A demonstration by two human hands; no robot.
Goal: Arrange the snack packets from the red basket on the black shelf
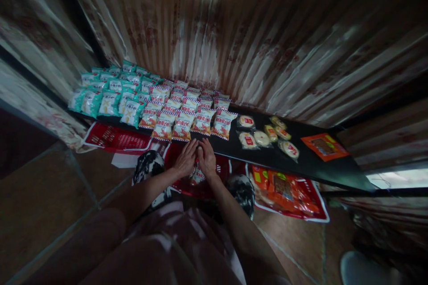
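Note:
My left hand and my right hand lie side by side at the front edge of a black shelf. Their fingers are stretched out flat, and nothing shows in either hand. Just beyond the fingertips stand rows of white and orange snack bags with striped tops. Below the hands is a red basket, with a similar snack bag partly hidden under my wrists.
Teal snack bags crowd the shelf's left end. Wrapped round cakes and an orange packet lie to the right. Below are a red basket at left and another holding orange packets. A pleated curtain hangs behind.

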